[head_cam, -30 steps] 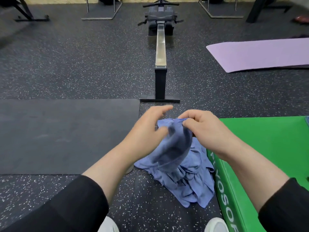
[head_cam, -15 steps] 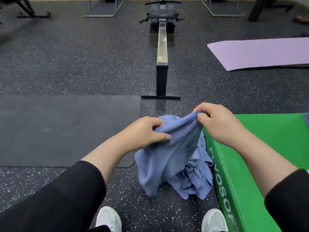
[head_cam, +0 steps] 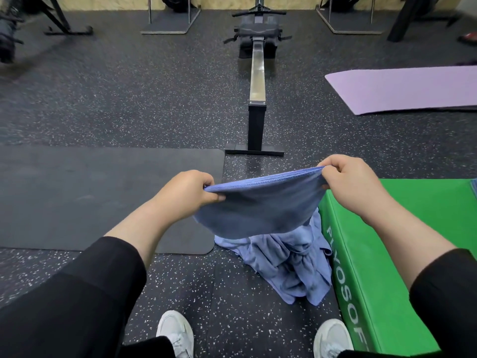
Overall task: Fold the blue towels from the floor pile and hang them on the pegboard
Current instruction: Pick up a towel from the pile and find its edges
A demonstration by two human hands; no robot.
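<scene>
Overhead, blue towel (head_cam: 260,205) sags, stretched between hands.

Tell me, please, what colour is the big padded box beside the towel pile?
Bright green, with white lettering down its side; the padded box shows clearly in the head view.

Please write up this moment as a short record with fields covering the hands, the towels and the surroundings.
left hand: pinches the left end of the held towel's top edge
right hand: pinches the right end of the same edge
held towel: blue, stretched between the hands, hanging above the pile
towel pile: crumpled on the floor beside the green box
green box: right of the pile
black mat: on the floor, left
purple mat: far right
rowing machine: straight ahead
pegboard: not in view
</scene>
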